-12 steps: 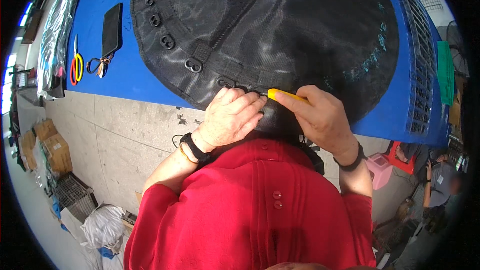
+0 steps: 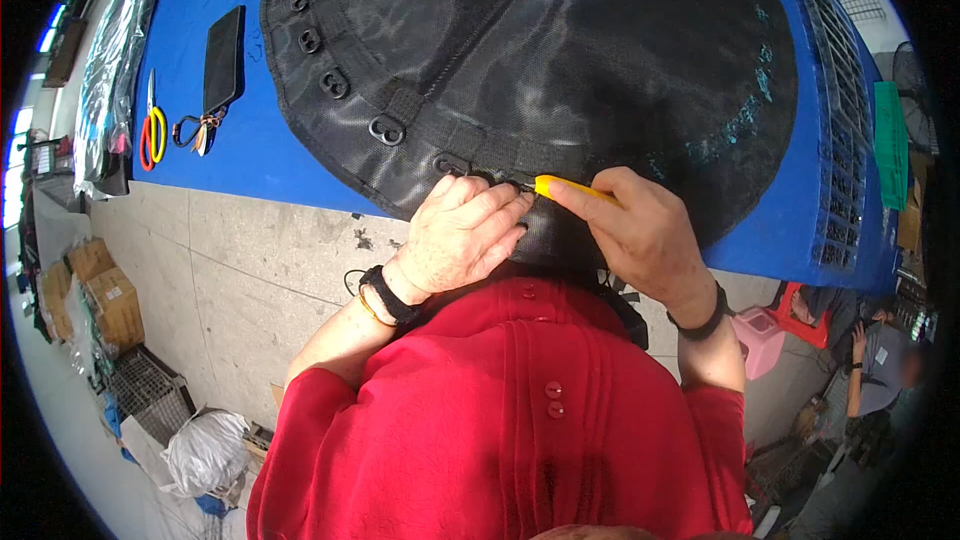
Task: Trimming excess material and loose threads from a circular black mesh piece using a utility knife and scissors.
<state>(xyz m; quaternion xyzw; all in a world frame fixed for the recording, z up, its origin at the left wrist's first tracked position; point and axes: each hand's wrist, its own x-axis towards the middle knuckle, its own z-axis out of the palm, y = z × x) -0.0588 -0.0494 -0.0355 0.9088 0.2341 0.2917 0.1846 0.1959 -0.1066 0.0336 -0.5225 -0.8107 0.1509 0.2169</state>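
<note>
A round black mesh sheet point(image 2: 620, 60) lies on a blue-topped table, with a webbing strip and several black plastic rings point(image 2: 387, 130) along its near left edge. My left hand point(image 2: 460, 230) is closed on the sheet's near edge, beside another black ring point(image 2: 450, 163). What lies under its fingertips is hidden. In my right hand point(image 2: 645, 235) is a yellow-handled tool point(image 2: 580, 191) with a thin metal shaft. Its tip meets the edge by my left fingertips, and its exact kind does not show.
Scissors point(image 2: 152, 135), a carabiner with keys point(image 2: 200, 130) and a black phone-like slab point(image 2: 224, 58) lie at the table's left. Black grids point(image 2: 840, 120) line its right side. A pink stool point(image 2: 758, 340) and another person point(image 2: 885, 365) are at the right.
My right hand and the yellow-handled tool have tilted very slightly. My left hand and the mesh sheet stay in place.
</note>
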